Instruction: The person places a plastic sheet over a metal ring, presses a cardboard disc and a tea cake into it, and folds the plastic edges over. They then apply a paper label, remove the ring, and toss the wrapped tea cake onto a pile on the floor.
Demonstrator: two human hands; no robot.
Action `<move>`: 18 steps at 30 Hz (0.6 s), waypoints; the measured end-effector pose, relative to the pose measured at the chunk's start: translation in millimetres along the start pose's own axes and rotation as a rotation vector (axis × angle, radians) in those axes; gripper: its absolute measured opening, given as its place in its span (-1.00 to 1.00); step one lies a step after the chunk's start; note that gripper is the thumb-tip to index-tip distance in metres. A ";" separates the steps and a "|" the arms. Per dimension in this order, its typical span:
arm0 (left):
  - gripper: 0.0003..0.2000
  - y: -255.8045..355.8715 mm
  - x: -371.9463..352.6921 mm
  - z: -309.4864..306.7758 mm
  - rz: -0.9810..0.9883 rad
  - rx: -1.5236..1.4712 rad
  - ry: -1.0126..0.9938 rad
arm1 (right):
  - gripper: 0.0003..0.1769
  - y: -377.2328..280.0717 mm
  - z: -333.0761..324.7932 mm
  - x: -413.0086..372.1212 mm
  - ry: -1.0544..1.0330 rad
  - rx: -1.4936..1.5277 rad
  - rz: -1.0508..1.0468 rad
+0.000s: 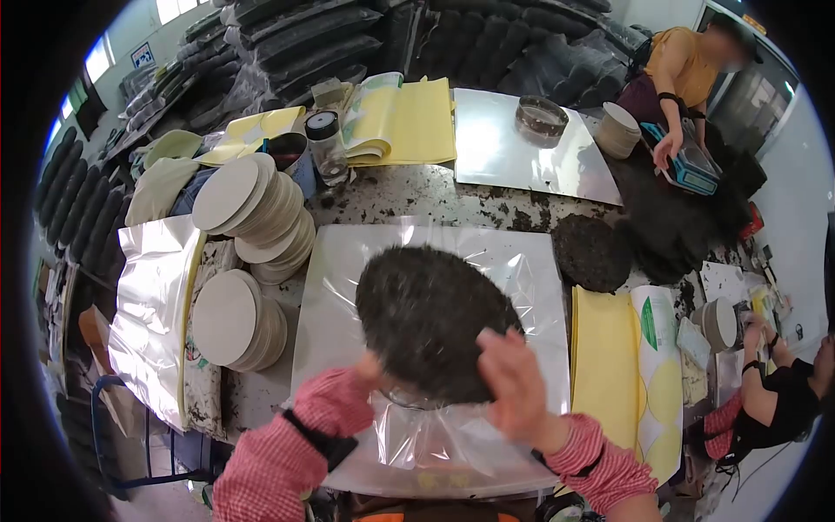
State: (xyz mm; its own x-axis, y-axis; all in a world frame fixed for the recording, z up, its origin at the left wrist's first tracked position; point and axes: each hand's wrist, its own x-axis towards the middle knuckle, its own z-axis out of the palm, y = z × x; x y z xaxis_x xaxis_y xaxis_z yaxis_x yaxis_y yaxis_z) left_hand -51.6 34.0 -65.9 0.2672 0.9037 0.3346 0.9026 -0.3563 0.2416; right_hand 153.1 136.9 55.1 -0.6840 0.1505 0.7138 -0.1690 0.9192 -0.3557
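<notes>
A dark, round, fibrous disc (430, 317) is tilted above the plastic-covered board (339, 261) in the middle of the table. At its lower left edge is my left hand (371, 370), mostly hidden behind the disc and a red checked sleeve; its fingers do not show. My right hand (515, 383) lies against the disc's lower right side, fingers apart and somewhat blurred. Clear plastic film (417, 439) shows below the disc. Another dark disc (593, 252) lies right of the board.
Stacks of round pale discs (228, 319) stand at left. Yellow sheets (604, 365) lie at right. A jar (325, 143) and a metal plate (496, 139) with a ring (540, 117) are at the back. One person (683, 65) works back right, another (778, 404) far right.
</notes>
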 end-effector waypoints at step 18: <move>-0.34 44.4 -31.6 -69.1 -0.810 -0.517 0.515 | -0.50 20.4 41.5 16.4 -0.351 0.121 0.162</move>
State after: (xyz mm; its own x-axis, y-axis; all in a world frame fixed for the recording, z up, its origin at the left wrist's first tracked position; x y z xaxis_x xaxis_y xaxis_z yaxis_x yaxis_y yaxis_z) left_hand -43.3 -26.8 -2.8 -0.6250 0.7501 0.2163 0.4641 0.1342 0.8755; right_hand 109.0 143.0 34.5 -0.9060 0.1371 0.4005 -0.1070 0.8413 -0.5299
